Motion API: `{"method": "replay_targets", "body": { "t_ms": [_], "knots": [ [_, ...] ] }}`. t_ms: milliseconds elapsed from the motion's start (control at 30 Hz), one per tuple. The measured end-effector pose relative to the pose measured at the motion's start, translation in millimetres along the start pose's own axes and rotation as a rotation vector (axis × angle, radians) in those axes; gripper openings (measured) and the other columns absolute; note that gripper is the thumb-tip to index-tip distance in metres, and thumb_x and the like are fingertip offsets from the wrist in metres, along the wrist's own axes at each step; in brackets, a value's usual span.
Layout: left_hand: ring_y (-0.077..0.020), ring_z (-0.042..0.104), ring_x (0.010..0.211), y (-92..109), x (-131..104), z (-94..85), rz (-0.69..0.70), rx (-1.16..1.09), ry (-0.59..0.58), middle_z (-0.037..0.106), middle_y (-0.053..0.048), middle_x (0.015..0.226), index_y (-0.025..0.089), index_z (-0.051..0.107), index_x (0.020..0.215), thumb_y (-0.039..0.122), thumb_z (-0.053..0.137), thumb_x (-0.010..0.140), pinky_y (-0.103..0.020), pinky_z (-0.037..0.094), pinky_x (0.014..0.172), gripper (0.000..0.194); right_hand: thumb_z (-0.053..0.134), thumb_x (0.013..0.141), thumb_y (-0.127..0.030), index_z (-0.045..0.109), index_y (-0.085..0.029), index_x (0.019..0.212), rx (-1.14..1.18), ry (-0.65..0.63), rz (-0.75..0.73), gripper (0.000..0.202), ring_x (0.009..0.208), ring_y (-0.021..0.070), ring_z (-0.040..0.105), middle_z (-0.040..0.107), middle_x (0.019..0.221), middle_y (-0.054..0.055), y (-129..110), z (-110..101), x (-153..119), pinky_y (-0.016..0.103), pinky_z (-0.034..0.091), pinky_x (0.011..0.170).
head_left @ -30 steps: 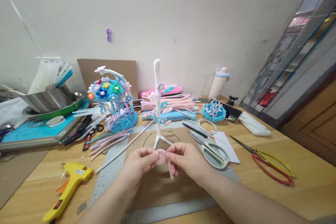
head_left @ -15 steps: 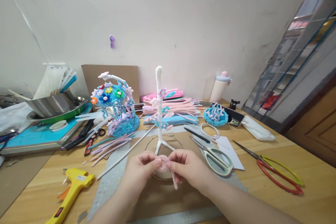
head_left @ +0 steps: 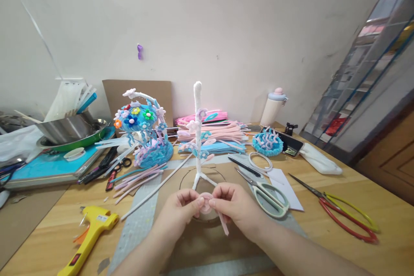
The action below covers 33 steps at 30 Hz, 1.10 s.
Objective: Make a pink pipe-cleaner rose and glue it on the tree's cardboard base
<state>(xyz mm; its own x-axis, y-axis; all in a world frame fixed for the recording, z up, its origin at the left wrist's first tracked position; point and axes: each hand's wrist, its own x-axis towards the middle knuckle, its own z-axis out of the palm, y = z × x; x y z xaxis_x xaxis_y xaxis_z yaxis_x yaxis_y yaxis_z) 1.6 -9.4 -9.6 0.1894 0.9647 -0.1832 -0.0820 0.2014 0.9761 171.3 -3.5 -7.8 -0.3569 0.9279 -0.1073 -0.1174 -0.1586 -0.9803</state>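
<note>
Between my two hands is a pink pipe cleaner (head_left: pixel 206 209) wound into a flat coil, with a loose tail hanging down on the right. My left hand (head_left: pixel 184 210) is closed, pinching the coil's left side between thumb and fingertips. My right hand (head_left: pixel 230 203) is closed too, with thumb and finger on the coil's upper right edge and the tail just below. Right behind them stands a white wrapped stem (head_left: pixel 198 138) with splayed legs, bearing small pastel flowers and leaves. A thin wire ring (head_left: pixel 185 171) lies around its base on brown cardboard (head_left: pixel 194 248).
At left lie a yellow glue gun (head_left: pixel 90 235) and loose pipe cleaners (head_left: pixel 140 181). A finished blue flowered piece (head_left: pixel 139 118) stands behind them. Right of my hands are green-handled scissors (head_left: pixel 271 198) and red-yellow scissors (head_left: pixel 347 215). Pipe-cleaner bundles (head_left: pixel 213 131) lie at the back.
The whole scene has shifted slightly right with the head. Both hands keep hold of the pink coil, and its loose tail now slants more to the right.
</note>
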Motion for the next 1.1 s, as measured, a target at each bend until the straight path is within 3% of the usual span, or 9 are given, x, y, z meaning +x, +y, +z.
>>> {"method": "replay_targets", "body": {
  "t_ms": [167, 333, 433, 567, 700, 833, 933, 1100],
  "knots": [
    [-0.0106, 0.049, 0.056, 7.5, -6.0, 0.1, -0.028, 0.008, -0.073, 0.06, -0.004, 0.063, 0.013, 0.07, 0.079, 0.054, 0.068, 0.07, -0.018, 0.03, 0.046, 0.042, 0.073, 0.066, -0.036, 0.054, -0.017, 0.065, 0.03, -0.024, 0.038, 0.028, 0.039, 0.0047, 0.037, 0.049, 0.045, -0.007, 3.9, -2.2, 1.9, 0.017, 0.029, 0.039],
    [-0.0116, 0.049, 0.062, 1.2, -5.0, 3.5, 0.019, 0.097, -0.048, 0.062, -0.004, 0.069, 0.015, 0.072, 0.087, 0.05, 0.069, 0.071, -0.021, 0.036, 0.054, 0.039, 0.069, 0.07, -0.043, 0.052, -0.018, 0.067, -0.035, -0.016, 0.008, 0.031, 0.04, 0.0072, 0.04, 0.047, 0.048, -0.007, 6.7, 1.6, 0.9, 0.019, 0.032, 0.041],
    [-0.0166, 0.054, 0.069, 1.4, -3.4, 1.5, 0.079, 0.22, -0.03, 0.065, -0.006, 0.076, 0.017, 0.074, 0.087, 0.047, 0.072, 0.069, -0.027, 0.041, 0.063, 0.035, 0.061, 0.079, -0.038, 0.053, -0.018, 0.066, -0.348, -0.002, -0.163, 0.025, 0.046, 0.0099, 0.045, 0.049, 0.053, -0.004, 5.2, 1.9, -3.5, 0.022, 0.034, 0.046],
    [-0.0229, 0.054, 0.084, 13.1, -8.1, -0.9, 0.23, 0.454, -0.017, 0.064, -0.006, 0.081, 0.022, 0.075, 0.072, 0.032, 0.075, 0.068, -0.033, 0.038, 0.079, 0.01, 0.05, 0.087, -0.018, 0.059, -0.018, 0.072, -0.886, -0.062, -0.521, 0.017, 0.068, 0.013, 0.053, 0.058, 0.073, 0.001, 0.0, -3.1, -10.3, 0.024, 0.036, 0.06],
    [-0.0221, 0.054, 0.082, 16.9, -12.4, -1.5, 0.469, 0.902, -0.088, 0.066, -0.004, 0.079, 0.025, 0.073, 0.073, 0.024, 0.065, 0.08, -0.032, 0.037, 0.075, 0.01, 0.045, 0.091, -0.017, 0.06, -0.019, 0.078, -1.113, -0.112, -0.591, 0.02, 0.067, 0.0134, 0.051, 0.057, 0.075, 0.002, -1.5, -7.3, -11.9, 0.025, 0.034, 0.059],
    [-0.0208, 0.054, 0.074, 11.8, -9.2, -4.4, 0.522, 0.998, -0.04, 0.064, -0.004, 0.071, 0.024, 0.071, 0.068, 0.025, 0.064, 0.081, -0.031, 0.036, 0.069, 0.015, 0.043, 0.094, -0.018, 0.063, -0.019, 0.084, -1.089, -0.139, -0.548, 0.023, 0.074, 0.0145, 0.056, 0.061, 0.081, 0.003, -1.8, -9.1, -9.3, 0.024, 0.039, 0.065],
    [-0.0199, 0.053, 0.071, 11.1, -6.3, -5.6, 0.498, 0.932, -0.007, 0.064, -0.004, 0.068, 0.024, 0.073, 0.068, 0.024, 0.064, 0.08, -0.03, 0.036, 0.067, 0.015, 0.042, 0.095, -0.018, 0.065, -0.019, 0.089, -1.048, -0.117, -0.519, 0.024, 0.081, 0.016, 0.058, 0.062, 0.087, 0.004, -5.4, -10.2, -8.8, 0.026, 0.042, 0.072],
    [-0.0192, 0.055, 0.067, 13.1, -7.5, -2.9, 0.382, 0.739, 0.086, 0.063, -0.004, 0.065, 0.024, 0.074, 0.067, 0.032, 0.067, 0.076, -0.028, 0.037, 0.062, 0.014, 0.05, 0.091, -0.02, 0.067, -0.019, 0.084, -0.897, -0.078, -0.454, 0.018, 0.079, 0.0158, 0.058, 0.064, 0.083, 0.003, -13.2, -9.0, -11.0, 0.026, 0.043, 0.07]
  ]
}}
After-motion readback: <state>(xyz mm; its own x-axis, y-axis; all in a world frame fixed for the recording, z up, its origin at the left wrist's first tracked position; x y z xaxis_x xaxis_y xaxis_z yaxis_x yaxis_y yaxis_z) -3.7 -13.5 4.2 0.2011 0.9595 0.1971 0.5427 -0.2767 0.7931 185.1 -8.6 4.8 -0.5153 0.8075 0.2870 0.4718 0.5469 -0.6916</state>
